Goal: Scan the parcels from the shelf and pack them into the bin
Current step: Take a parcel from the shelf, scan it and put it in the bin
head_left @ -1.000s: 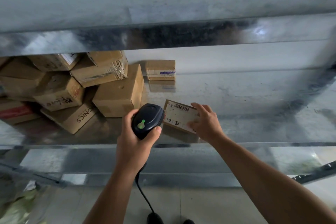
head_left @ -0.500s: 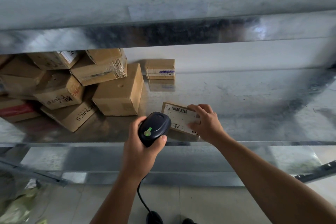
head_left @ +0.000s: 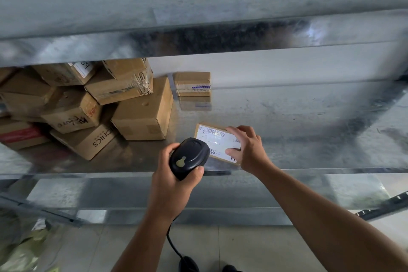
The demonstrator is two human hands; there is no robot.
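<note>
galvanised metal shelf (head_left: 309,117), shiny and mottled; matt brown cardboard parcel (head_left: 217,142) with glossy white paper label; smooth black plastic scanner (head_left: 188,158).

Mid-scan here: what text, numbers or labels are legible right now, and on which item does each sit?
"022", printed sideways on the white label of the flat parcel that the right hand holds; its barcode and other print are too small to read.
"ONICS", the end of a word, on the front-left carton.
Black handwriting on the marked carton: illegible.
Blue print on the rear parcel: too small to read.
</note>
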